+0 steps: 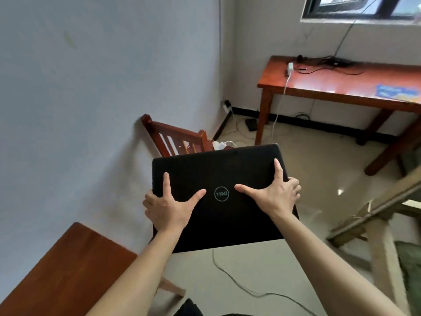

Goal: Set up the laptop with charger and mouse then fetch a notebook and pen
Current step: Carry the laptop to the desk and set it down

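Arms outstretched at frame centre, left hand [168, 209] and right hand [276, 197] grasp the closed laptop [227, 224] by its sides, thumbs splayed on top, fingers [149, 199] curled under.

Daylight from the window [362, 8] top right makes the room pretty bright, with glare on the wooden table [330, 87] under it and a shiny patch on the floor [340, 191]. Everything's a bit soft, the black laptop [227, 220] shows barely any detail, and the wide lens bends lines near the edges.

Laptop [218, 174] hides most of the chair [170, 130]; far table [341, 83] runs off the right edge
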The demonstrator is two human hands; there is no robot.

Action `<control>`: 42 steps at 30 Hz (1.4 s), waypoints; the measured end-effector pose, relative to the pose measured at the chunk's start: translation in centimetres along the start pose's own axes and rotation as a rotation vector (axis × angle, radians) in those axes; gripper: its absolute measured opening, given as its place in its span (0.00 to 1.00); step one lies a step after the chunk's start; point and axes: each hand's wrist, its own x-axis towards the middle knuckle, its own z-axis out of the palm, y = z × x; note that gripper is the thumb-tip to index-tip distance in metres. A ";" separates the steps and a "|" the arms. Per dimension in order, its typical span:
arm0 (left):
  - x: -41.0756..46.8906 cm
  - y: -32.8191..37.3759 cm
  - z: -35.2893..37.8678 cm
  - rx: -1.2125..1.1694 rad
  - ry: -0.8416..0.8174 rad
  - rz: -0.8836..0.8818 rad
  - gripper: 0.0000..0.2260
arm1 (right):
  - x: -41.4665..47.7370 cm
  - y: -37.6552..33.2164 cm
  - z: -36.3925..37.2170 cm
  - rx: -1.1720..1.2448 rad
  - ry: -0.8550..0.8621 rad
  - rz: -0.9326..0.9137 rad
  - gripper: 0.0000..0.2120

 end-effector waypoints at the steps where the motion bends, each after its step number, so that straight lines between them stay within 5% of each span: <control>1: -0.1 2.5 0.9 0.002 -0.017 0.025 0.53 | 1.5 1.3 -1.4 0.005 0.022 0.020 0.69; 12: 6.9 23.6 12.9 0.016 -0.127 0.235 0.55 | 20.0 9.3 -7.1 0.051 0.168 0.223 0.69; 29: 26.7 61.3 32.1 -0.100 -0.296 0.491 0.56 | 56.7 11.8 -14.8 0.033 0.456 0.520 0.68; 42: 33.8 88.7 49.3 0.022 -0.322 0.450 0.58 | 88.4 21.9 -20.7 0.050 0.258 0.581 0.69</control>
